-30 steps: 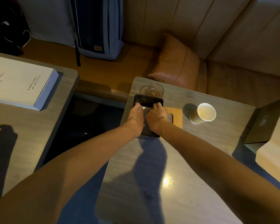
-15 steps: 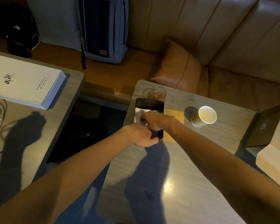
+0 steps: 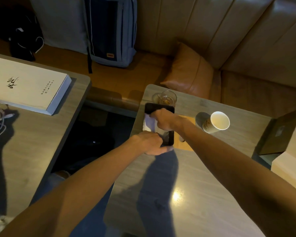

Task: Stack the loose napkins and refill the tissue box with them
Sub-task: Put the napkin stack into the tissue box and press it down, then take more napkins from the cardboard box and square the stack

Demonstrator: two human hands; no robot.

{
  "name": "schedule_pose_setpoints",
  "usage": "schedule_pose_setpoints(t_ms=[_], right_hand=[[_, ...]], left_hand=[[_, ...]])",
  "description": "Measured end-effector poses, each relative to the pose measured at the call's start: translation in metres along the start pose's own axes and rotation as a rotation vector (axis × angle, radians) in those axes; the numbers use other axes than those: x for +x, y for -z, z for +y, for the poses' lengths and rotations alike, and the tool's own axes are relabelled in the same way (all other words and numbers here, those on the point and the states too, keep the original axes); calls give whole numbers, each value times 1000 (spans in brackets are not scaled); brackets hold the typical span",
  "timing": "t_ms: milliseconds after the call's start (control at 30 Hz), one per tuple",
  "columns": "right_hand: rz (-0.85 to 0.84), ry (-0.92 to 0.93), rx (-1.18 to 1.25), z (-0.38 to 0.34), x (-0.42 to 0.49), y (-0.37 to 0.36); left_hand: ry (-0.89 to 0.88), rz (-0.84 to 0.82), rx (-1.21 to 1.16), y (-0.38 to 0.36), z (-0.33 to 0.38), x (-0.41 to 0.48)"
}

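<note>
Left hand (image 3: 149,142) now at box (image 3: 169,139) corner, napkins (image 3: 149,123) half hidden

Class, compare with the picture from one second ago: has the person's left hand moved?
Yes. The left hand has drawn back from the glass toward the near end of the black tissue box.

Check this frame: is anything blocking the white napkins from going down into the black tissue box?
Nothing visible blocks them. The white napkins already lie in the open black tissue box, the right hand on top, the left hand at its near end. The glass and paper cup stand outside it.
</note>
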State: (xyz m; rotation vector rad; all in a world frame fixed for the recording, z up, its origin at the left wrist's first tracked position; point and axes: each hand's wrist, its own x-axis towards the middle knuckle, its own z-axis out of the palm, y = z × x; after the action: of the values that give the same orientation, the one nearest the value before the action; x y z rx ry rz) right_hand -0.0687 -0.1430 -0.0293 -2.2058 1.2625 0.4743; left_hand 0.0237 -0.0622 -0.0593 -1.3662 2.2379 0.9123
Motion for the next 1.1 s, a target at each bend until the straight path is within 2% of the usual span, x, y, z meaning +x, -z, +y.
schedule_pose_setpoints(t_ms=[133, 233, 333, 433, 533, 800, 1100], right_hand=[[96, 53, 33, 9, -17, 13], [149, 40, 74, 14, -33, 24], [191, 42, 86, 19, -50, 31], [229, 25, 149, 25, -72, 34], [259, 18, 245, 35, -99, 28], [388, -61, 267, 91, -181, -8], [512, -231, 334, 191, -264, -99]], left_hand=[[-12, 51, -103, 14, 6, -14], [-20, 144, -70, 37, 2, -27], [44, 275, -25, 59, -6, -41], [126, 330, -12, 70, -7, -48], [131, 354, -23, 68, 5, -51], [-61, 398, 22, 49, 109, -28], [-131, 430, 17, -15, 232, 48]])
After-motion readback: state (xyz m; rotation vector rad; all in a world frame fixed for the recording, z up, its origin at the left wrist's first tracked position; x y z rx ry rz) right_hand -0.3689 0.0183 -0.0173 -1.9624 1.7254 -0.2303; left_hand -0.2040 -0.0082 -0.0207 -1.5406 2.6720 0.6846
